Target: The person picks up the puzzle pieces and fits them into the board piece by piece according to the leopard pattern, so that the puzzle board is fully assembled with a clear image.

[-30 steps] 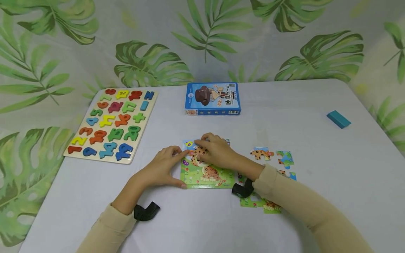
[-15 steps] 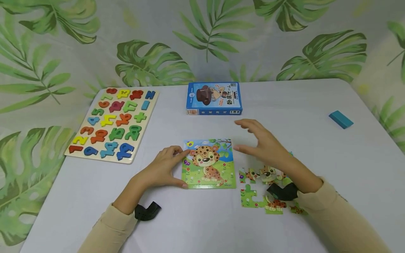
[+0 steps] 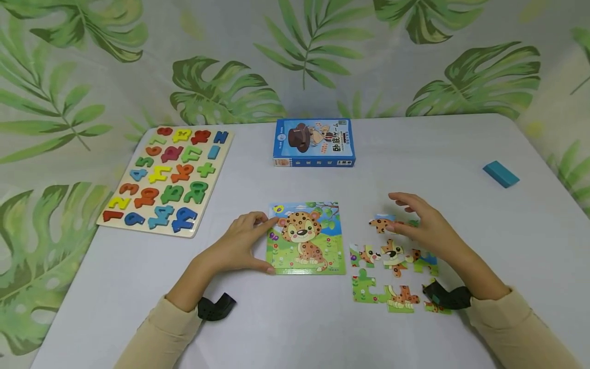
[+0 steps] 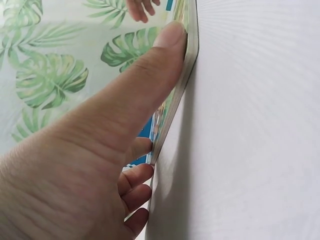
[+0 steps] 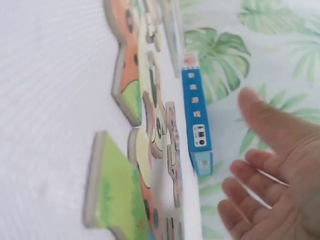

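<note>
The square leopard picture board [image 3: 308, 261] lies on the table. My left hand [image 3: 235, 245] rests at its left side, index fingertip on the upper left edge and thumb at the lower left corner. In the left wrist view the thumb [image 4: 150, 67] lies straight along the board's edge [image 4: 175, 95]. My right hand [image 3: 430, 225] hovers with nothing in it, thumb and fingers spread, over the upper right of several loose jigsaw pieces [image 3: 364, 284]. The right wrist view has the relaxed hand [image 5: 275, 175] apart from the pieces [image 5: 117, 185].
Behind the board lies a blue game box [image 3: 313, 143]. A wooden number board [image 3: 186, 228] with coloured numerals is at the left. One teal block [image 3: 501, 174] sits far right. Leaf-print cloth [image 3: 226, 92] hangs behind the white table [image 3: 286, 328].
My right hand has lifted off the leopard picture board and swung right to above the loose pieces, uncovering the picture. The left hand has kept its place at the board's edge.
</note>
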The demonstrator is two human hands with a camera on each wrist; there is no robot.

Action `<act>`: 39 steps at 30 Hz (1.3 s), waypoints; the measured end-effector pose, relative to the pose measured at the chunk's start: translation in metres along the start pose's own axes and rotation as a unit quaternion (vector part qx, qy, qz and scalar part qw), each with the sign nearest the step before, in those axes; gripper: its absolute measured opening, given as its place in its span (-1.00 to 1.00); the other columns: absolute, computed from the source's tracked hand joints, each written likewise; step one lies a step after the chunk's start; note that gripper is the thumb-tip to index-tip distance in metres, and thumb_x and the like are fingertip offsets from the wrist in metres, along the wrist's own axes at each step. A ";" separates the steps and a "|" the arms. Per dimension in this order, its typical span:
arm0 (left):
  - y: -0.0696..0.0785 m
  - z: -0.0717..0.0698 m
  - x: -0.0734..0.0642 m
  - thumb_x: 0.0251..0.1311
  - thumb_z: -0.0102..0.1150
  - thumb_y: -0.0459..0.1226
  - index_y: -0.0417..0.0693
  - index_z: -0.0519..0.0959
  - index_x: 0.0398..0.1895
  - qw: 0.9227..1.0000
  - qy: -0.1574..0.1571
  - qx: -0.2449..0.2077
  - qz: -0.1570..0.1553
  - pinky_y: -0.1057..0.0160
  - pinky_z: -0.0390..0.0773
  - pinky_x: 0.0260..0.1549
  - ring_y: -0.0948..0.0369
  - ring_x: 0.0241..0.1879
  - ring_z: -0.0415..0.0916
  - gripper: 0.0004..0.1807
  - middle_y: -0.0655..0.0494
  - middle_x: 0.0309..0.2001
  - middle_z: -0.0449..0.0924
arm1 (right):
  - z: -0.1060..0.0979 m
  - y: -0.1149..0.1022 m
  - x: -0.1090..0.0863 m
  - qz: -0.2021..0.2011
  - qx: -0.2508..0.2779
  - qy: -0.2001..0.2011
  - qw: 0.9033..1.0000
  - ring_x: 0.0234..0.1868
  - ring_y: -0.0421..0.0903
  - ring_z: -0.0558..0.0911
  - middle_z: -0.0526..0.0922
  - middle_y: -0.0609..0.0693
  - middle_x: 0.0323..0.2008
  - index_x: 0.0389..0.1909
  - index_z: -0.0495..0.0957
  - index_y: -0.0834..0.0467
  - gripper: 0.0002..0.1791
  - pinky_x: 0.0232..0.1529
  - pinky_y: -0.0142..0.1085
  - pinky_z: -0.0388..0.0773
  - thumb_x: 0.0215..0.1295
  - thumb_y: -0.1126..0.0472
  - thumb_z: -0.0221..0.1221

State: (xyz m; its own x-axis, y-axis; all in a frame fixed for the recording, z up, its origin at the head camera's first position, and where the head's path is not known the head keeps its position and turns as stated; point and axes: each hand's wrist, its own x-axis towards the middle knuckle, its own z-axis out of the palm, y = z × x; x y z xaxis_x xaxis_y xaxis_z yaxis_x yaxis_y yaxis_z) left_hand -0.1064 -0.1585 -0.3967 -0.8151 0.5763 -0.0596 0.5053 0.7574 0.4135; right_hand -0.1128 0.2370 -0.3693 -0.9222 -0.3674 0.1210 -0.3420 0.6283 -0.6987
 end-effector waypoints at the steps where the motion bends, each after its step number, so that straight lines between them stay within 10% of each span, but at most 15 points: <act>1: 0.000 0.000 0.000 -0.43 0.18 0.41 0.05 0.12 0.36 1.000 0.000 -0.001 0.001 0.07 0.13 0.08 0.09 0.11 0.07 0.19 0.01 0.14 0.15 | 0.001 0.004 0.000 0.004 0.000 -0.006 1.000 0.05 0.20 0.31 0.28 0.19 0.16 0.25 0.21 0.19 -0.31 -0.14 0.12 0.32 0.11 0.19 0.24; 20: -0.001 0.002 -0.001 -0.46 0.17 0.43 0.08 0.13 0.35 1.000 0.007 -0.008 -0.009 0.04 0.11 0.11 0.07 0.15 0.03 0.20 0.01 0.16 0.15 | 0.002 0.032 -0.005 -0.013 -0.072 -0.055 0.996 0.04 0.20 0.34 0.36 0.21 0.03 0.09 0.41 0.27 -0.48 -0.07 0.12 0.32 0.12 0.14 0.23; 39: -0.003 0.002 0.002 -0.24 0.23 0.28 0.07 0.23 0.31 1.000 0.026 -0.011 0.004 0.14 0.16 0.02 0.15 0.00 0.13 -0.01 0.06 0.08 0.20 | 0.014 -0.051 0.030 -0.135 -0.025 0.029 0.990 0.01 -0.02 0.40 0.41 0.05 -0.02 0.07 0.43 0.24 -0.50 -0.07 -0.05 0.39 0.05 0.30 0.27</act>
State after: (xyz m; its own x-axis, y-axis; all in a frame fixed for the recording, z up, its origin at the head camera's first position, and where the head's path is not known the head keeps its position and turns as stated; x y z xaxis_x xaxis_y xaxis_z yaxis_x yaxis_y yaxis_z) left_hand -0.1091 -0.1584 -0.4002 -0.8252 0.5647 -0.0096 0.5057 0.7463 0.4328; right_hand -0.1209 0.1844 -0.3399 -0.8048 -0.4867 0.3397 -0.5838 0.5462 -0.6008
